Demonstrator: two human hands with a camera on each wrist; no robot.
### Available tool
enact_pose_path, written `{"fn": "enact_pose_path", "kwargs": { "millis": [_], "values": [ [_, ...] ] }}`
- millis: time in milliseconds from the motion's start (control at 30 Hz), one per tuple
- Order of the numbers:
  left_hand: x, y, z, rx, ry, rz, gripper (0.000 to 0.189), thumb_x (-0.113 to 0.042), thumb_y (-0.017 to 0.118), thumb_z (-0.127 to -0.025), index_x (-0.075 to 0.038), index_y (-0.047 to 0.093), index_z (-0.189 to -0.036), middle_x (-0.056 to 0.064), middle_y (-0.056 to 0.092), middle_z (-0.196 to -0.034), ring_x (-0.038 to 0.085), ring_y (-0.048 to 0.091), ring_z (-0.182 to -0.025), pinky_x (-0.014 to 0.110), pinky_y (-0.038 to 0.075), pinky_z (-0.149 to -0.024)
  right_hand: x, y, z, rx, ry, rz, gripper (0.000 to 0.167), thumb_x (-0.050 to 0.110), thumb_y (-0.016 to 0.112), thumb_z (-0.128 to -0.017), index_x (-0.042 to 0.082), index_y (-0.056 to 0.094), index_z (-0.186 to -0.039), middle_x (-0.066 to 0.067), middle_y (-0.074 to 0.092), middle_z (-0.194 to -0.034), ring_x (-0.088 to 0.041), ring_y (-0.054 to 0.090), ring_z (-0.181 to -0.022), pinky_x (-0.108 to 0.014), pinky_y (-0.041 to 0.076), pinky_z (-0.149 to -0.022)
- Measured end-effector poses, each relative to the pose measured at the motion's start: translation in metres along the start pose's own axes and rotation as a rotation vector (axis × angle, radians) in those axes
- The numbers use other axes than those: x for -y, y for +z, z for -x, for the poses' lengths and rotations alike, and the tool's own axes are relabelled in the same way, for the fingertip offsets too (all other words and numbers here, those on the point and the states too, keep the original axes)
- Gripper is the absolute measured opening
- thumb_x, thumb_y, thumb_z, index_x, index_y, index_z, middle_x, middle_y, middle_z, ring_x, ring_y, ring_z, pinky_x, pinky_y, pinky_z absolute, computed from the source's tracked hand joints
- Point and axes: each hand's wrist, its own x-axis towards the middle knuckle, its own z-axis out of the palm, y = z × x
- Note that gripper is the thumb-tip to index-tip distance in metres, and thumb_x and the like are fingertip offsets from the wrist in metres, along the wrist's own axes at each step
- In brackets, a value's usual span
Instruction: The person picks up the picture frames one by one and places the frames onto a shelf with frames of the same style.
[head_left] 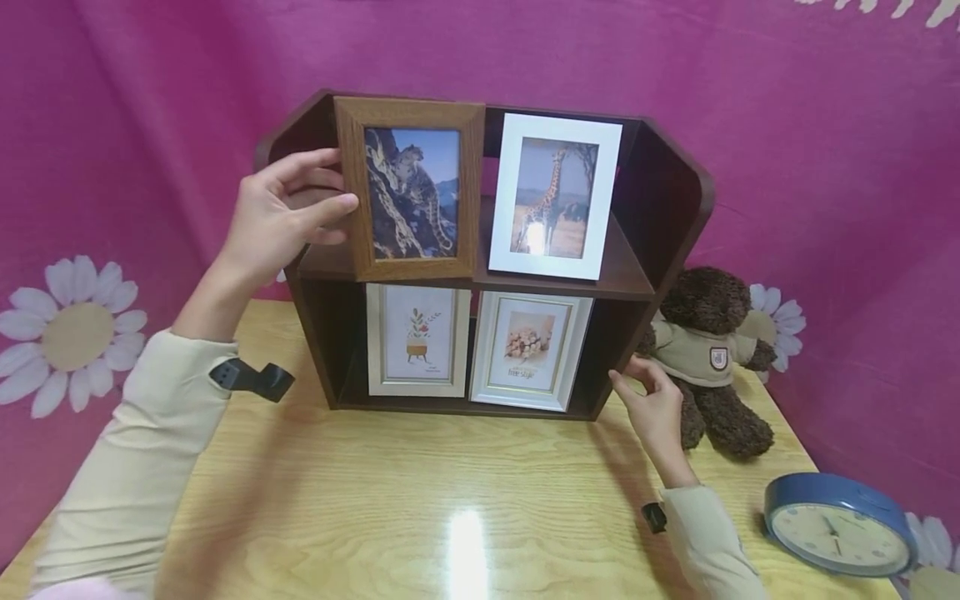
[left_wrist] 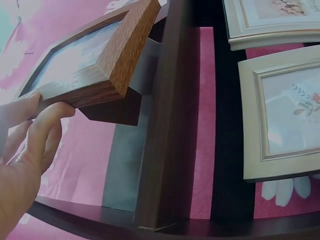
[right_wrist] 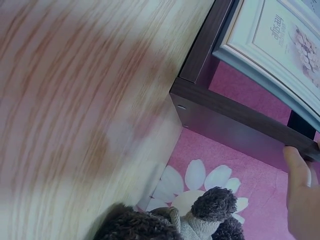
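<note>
My left hand (head_left: 281, 204) pinches the left edge of a brown wooden picture frame (head_left: 408, 271) with a leopard-like cat photo. That frame stands on the upper level of a dark brown shelf (head_left: 675, 192); in the left wrist view its support leg (left_wrist: 115, 107) shows behind. Right of it, a white picture frame (head_left: 611, 196) with a giraffe photo leans slightly back. Below are a cream frame (head_left: 377, 342) with a plant print and a silver-white frame (head_left: 480, 354) with a flower print. My right hand (head_left: 660, 417) grips the shelf's right side panel (right_wrist: 235, 115) low down, thumb at its front edge.
A dark brown teddy bear (head_left: 705, 308) in a beige shirt sits just right of the shelf. Nearer, at the right, lies a blue round clock (head_left: 840, 525). Pink cloth (head_left: 825, 167) with white flowers hangs behind the light wooden table (head_left: 360, 500).
</note>
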Motion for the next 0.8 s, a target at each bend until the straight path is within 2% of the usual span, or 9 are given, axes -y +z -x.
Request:
{"fn": "enact_pose_path", "kwargs": {
  "millis": [267,467,567,800],
  "values": [
    [-0.001,0.003,-0.002,0.0,-0.03,-0.012,0.048,0.004,0.068,-0.083,-0.002,0.054,-0.129,0.004,0.059,-0.097,0.008,0.064,-0.084,0.023,0.059,-0.056,0.003,-0.002,0.002,0.008,-0.008,0.046,0.024,0.003,0.074,-0.081,-0.003,0.066,-0.102,0.032,0.055,-0.078,0.013,0.058,-0.08,-0.012,0.05,-0.071],
    [-0.002,0.006,-0.003,-0.029,-0.045,-0.035,0.046,0.004,0.067,-0.084,-0.004,0.055,-0.128,0.004,0.059,-0.096,0.007,0.064,-0.083,0.023,0.058,-0.055,0.007,-0.004,0.002,0.007,-0.029,0.029,0.023,0.001,0.073,-0.08,-0.005,0.066,-0.101,0.03,0.056,-0.079,0.014,0.057,-0.079,-0.006,0.047,-0.07],
    [-0.003,0.008,-0.003,-0.047,-0.048,-0.073,0.046,0.004,0.067,-0.084,-0.004,0.055,-0.128,0.004,0.058,-0.096,0.007,0.064,-0.083,0.022,0.058,-0.055,0.008,-0.005,0.002,0.006,-0.041,0.017,0.022,-0.001,0.073,-0.08,-0.006,0.065,-0.101,0.029,0.056,-0.079,0.016,0.056,-0.078,-0.004,0.046,-0.07],
    [-0.006,0.012,-0.001,-0.094,-0.046,-0.223,0.046,0.001,0.065,-0.086,-0.004,0.054,-0.131,0.002,0.058,-0.096,0.003,0.063,-0.08,0.02,0.057,-0.056,0.01,-0.008,0.006,0.018,-0.032,0.031,0.023,0.002,0.073,-0.081,-0.004,0.066,-0.102,0.031,0.056,-0.079,0.015,0.057,-0.079,-0.012,0.05,-0.072]
  ]
}}
